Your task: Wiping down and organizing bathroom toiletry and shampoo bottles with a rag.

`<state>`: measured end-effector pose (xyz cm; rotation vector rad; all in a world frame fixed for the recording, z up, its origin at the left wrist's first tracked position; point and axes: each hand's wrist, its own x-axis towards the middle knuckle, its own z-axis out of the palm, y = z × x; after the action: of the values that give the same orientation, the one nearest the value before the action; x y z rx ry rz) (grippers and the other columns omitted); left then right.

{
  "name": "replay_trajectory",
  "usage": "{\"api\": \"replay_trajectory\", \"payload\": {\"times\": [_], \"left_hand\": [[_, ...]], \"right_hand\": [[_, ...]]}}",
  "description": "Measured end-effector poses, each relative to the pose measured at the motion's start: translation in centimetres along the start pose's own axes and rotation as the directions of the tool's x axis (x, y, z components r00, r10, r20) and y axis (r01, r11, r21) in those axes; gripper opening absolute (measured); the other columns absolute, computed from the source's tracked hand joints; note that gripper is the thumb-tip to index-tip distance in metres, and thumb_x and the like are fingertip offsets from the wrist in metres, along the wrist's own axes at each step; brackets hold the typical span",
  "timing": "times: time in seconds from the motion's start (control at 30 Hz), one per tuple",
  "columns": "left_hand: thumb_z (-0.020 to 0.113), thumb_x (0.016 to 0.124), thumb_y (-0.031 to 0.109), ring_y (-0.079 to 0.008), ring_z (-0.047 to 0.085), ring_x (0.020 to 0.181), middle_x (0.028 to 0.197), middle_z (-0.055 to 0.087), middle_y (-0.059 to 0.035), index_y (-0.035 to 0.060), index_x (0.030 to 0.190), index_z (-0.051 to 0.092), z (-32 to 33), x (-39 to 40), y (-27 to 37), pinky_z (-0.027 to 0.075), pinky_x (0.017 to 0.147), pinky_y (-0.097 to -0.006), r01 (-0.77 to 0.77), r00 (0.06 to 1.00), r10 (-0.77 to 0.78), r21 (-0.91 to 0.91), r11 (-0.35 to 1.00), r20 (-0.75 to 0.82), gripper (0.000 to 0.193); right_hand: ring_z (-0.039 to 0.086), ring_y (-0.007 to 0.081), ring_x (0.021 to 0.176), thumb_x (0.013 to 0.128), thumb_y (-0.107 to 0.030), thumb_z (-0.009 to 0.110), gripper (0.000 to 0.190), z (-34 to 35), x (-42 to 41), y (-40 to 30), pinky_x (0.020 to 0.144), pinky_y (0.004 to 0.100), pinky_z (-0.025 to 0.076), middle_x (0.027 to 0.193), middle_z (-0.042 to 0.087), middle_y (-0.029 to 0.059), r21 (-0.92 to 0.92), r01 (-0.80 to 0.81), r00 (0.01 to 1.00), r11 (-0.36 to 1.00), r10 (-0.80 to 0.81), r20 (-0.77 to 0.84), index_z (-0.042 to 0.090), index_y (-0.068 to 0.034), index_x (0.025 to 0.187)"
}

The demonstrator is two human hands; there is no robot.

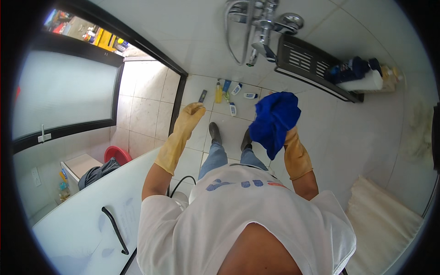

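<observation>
My right hand [291, 136], in a yellow-orange rubber glove, grips a crumpled blue cloth [276, 117] that hides most of its fingers. My left hand [193, 111], in a pale yellow rubber glove, is raised with its fingers curled inward. Just beyond its fingertips appears a small dark grey container [202, 96]; whether the fingers touch it is unclear. On the tiled floor ahead are a pump bottle of yellow liquid [218, 92], a blue tube [226, 86] and several white bottles with dark blue caps, one white bottle [233, 109] being nearest my boots.
On the wall ahead is a chrome shower mixer [263, 32] with a hose. A black shelf [309, 63] beside it carries bottles [357, 74]. A black-framed glass door [68, 86] stands at left, near a red basin [118, 154]. A beige cloth [381, 223] hangs or lies at lower right.
</observation>
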<state>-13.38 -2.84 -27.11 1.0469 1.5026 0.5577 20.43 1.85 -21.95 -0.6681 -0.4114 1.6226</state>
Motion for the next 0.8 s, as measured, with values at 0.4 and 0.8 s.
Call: {"api": "replay_trajectory", "payload": {"times": [0.4, 0.8], "left_hand": [[0.072, 0.087, 0.037, -0.0323, 0.066, 0.12, 0.126, 0.069, -0.0237, -0.0006, 0.148, 0.047, -8.8, 12.7, -15.8, 0.051, 0.102, -0.0394, 0.285, 0.956, -0.294, 0.296, 0.912, -0.016, 0.076], [0.079, 0.079, 0.034, -0.0385, 0.063, 0.122, 0.128, 0.065, -0.0246, 0.0003, 0.144, 0.044, 3.6, 31.6, -37.8, 0.051, 0.102, -0.0468, 0.376, 0.926, -0.346, 0.419, 0.826, -0.148, 0.081]], "right_hand": [[0.062, 0.0283, 0.124, 0.091, -0.043, 0.075, 0.076, -4.2, -0.5, 13.3, 0.112, 0.0403, 0.046, 0.132, 0.064, 0.0153, -0.466, -0.386, 0.923, 0.796, 0.329, -0.202, 0.046, -0.006, 0.151], [0.065, 0.0246, 0.115, 0.09, -0.03, 0.079, 0.059, -27.3, 0.0, 22.2, 0.102, 0.0357, 0.051, 0.127, 0.068, 0.0111, -0.403, -0.803, 0.587, 0.438, 0.467, -0.662, 0.059, -0.006, 0.14]]}}
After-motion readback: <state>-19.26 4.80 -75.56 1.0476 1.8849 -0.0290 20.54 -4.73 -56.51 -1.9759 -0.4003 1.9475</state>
